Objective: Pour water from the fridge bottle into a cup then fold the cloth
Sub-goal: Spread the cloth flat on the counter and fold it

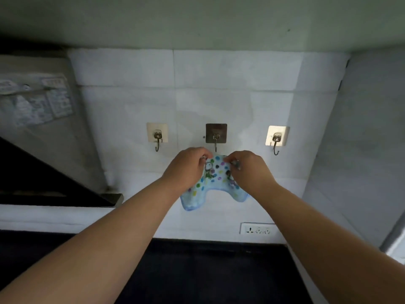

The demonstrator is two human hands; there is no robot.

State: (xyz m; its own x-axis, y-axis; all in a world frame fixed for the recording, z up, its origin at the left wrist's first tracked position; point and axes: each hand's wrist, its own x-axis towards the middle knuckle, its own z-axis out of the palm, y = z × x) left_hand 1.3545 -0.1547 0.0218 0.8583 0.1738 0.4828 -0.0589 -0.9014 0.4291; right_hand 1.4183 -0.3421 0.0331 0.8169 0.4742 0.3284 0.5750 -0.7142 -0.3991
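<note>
We hold both hands raised in front of the white tiled wall [219, 102], side by side and close together. The left hand [186, 166] curls its fingers around the upper left edge of the small light-blue cloth printed with coloured dots and cartoon figures [215, 181]. The right hand [247, 170] pinches the upper right edge of the same cloth between thumb and fingers. The cloth hangs between and below the two hands, its top stretched from one grip to the other and its two lower corners drooping down on either side of a curved lower edge.

Just above the gap between the hands, the middle metal hook on a dark square adhesive plate [216, 136] sits on the wall. Whether the cloth touches this hook we cannot tell. A second metal hook on a pale square plate [157, 136] is up and to the left of the left hand, and a third metal hook on a shiny square plate [277, 138] is up and to the right of the right hand.

Below the right forearm, a white wall socket [257, 228] is set low in the wall. Beneath both forearms lies the dark countertop [197, 270].
</note>
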